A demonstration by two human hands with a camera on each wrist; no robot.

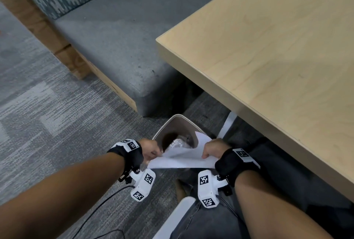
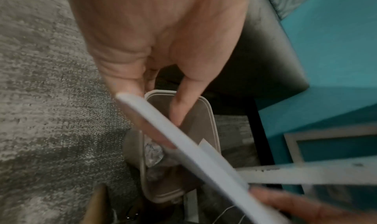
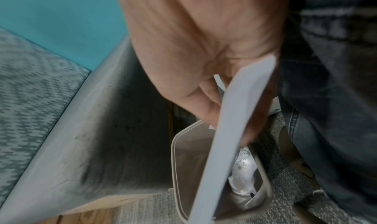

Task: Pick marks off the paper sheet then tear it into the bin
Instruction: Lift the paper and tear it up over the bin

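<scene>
Paper sheet (image 1: 180,159) held over bin (image 1: 179,122), left hand (image 1: 151,147) and right hand (image 1: 212,147) both pinching its edge; light, limp, tears easily from that edge.

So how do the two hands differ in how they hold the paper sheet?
The left hand pinches the paper sheet at its left end, above the bin's left rim; the right hand grips the right end, nearer the table. Both curl round the sheet over the bin.
</scene>
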